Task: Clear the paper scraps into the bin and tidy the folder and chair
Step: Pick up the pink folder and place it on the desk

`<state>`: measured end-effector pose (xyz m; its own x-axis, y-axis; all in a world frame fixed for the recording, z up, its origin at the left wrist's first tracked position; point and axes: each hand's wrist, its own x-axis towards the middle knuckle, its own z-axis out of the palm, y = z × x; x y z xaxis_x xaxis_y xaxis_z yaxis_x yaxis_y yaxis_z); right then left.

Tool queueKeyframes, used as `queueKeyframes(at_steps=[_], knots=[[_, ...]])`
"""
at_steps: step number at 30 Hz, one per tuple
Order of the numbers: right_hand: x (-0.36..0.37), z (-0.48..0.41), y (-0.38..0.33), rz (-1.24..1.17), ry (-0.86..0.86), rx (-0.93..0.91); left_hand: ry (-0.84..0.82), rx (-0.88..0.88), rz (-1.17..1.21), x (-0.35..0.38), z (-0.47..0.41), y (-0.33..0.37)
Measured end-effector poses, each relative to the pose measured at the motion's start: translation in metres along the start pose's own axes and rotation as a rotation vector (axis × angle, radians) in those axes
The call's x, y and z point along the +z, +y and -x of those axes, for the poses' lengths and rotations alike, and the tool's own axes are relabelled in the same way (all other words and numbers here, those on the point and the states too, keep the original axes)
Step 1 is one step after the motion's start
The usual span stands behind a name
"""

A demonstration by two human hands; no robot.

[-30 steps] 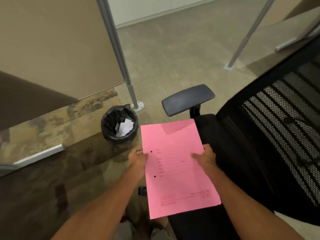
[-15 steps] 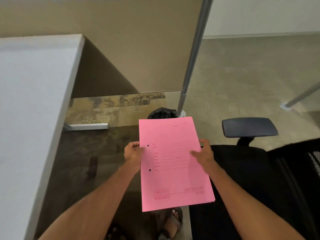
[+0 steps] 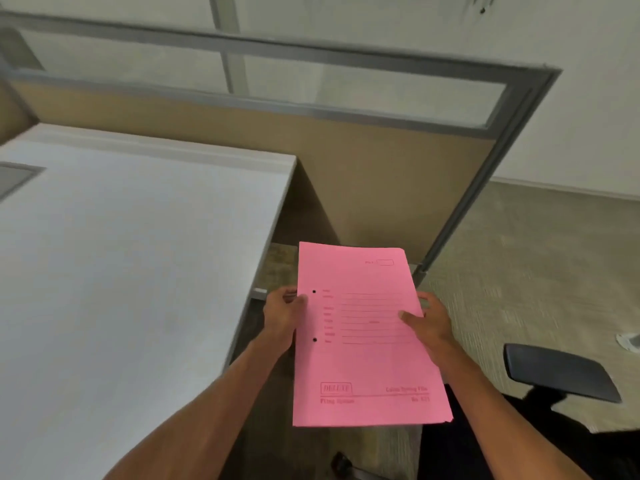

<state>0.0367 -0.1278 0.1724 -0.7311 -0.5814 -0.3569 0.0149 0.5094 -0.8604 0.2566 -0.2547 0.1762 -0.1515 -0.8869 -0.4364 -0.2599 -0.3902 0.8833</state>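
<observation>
I hold the pink folder (image 3: 367,334) in the air in front of me with both hands, one at each long edge, about halfway up its length. My left hand (image 3: 282,315) pinches the left edge just beside the two punched holes, thumb on the printed cover and fingers hidden beneath, so that grip is clenched on the folder. My right hand (image 3: 429,322) grasps the right edge at the same level, thumb lying across the ruled lines of the cover, the other fingers curled behind the sheet. The folder is closed and tilted slightly, its near end with the printed box and lettering toward my body, its far end pointing away. It touches nothing but my two hands.

Below my right forearm lies the black seat of the chair (image 3: 540,441), and its dark armrest (image 3: 561,372) stands out to the right of the folder, well apart from it. To my left the white desk (image 3: 131,254) spreads out, its right edge close to my left hand, but the folder hangs past that edge, over the floor rather than over the desk top. Beyond the folder's far end rises the tan partition (image 3: 381,174) with its grey frame and glazed upper strip. The carpet (image 3: 540,258) runs off to the right, and a small pale object (image 3: 628,341) lies on it at the frame's edge, too blurred to identify.
</observation>
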Motion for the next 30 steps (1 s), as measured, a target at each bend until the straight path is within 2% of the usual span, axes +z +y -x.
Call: queueKeyframes(at_steps=[9, 13, 22, 30], knots=[[0.083, 0.025, -0.104, 0.010, -0.107, -0.151, 0.155, 0.105, 0.094, -0.111, 0.006, 0.064], [0.133, 0.047, -0.141, -0.010, -0.228, -0.196, 0.220, 0.131, 0.151, -0.176, 0.009, 0.074], [0.264, 0.105, -0.196, 0.109, -0.439, -0.263, 0.438, 0.119, 0.326, -0.313, 0.030, 0.065], [0.376, 0.183, -0.220, 0.224, -0.619, -0.382, 0.692, 0.063, 0.517, -0.428, 0.061, 0.019]])
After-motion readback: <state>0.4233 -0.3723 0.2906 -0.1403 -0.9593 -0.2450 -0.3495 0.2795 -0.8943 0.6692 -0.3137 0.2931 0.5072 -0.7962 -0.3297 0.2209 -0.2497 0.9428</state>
